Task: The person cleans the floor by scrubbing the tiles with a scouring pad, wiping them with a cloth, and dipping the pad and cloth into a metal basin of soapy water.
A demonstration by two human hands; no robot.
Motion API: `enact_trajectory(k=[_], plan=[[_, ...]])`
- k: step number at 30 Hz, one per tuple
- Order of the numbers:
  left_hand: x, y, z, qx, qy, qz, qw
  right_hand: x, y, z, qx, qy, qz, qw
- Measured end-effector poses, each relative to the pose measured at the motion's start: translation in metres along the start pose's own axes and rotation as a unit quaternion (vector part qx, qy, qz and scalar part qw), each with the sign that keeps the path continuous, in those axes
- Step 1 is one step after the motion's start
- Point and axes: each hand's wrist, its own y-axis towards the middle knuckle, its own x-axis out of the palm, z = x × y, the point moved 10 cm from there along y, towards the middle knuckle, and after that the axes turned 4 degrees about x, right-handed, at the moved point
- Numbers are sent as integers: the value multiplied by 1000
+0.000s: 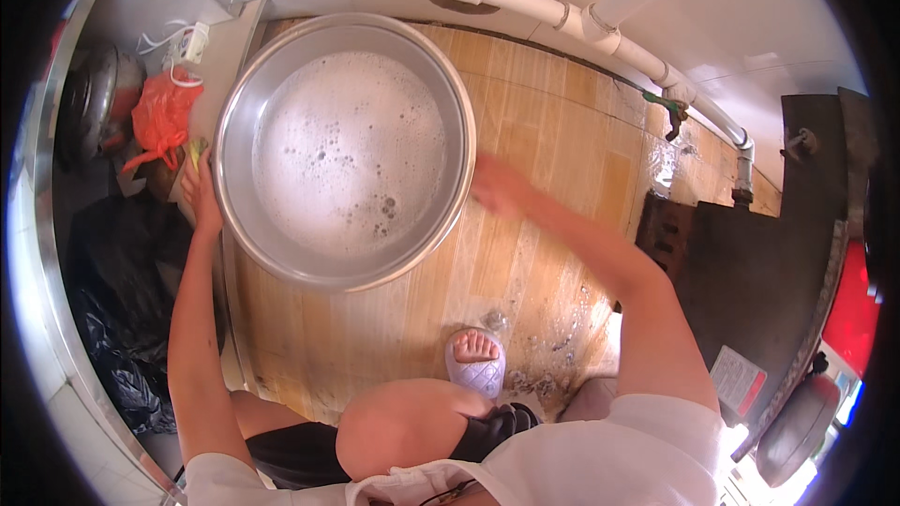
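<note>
A large round stainless steel basin is in front of me, holding foamy, whitish water with bubbles on its surface. My left hand grips the outer left side of the basin, below the rim. By its fingertips shows a small yellow-green thing, too small to name; I cannot tell whether the hand touches it. On the opposite side, my right hand is at the basin's outer wall, blurred, its fingertips hidden beneath the rim.
Left, a shelf holds a red plastic bag, a white power socket and black plastic bags. White pipes and a tap run along the wall. The wood-pattern floor is wet near my slipper. A dark cabinet stands right.
</note>
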Motion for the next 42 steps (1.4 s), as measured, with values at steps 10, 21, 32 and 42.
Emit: enact_trajectory(k=[10,21,32,42], plan=[[-15,-6,19,17,4,48,999,32,-187,-170,284,55,-137,947],[0,4,3,2,39,80,996,-168,-164,-253,516,-110,146,837],[28,4,18,59,36,89,994,-80,-191,-59,620,-324,292,652],[31,40,-49,75,83,96,989,84,-373,-279,733,-221,383,517]])
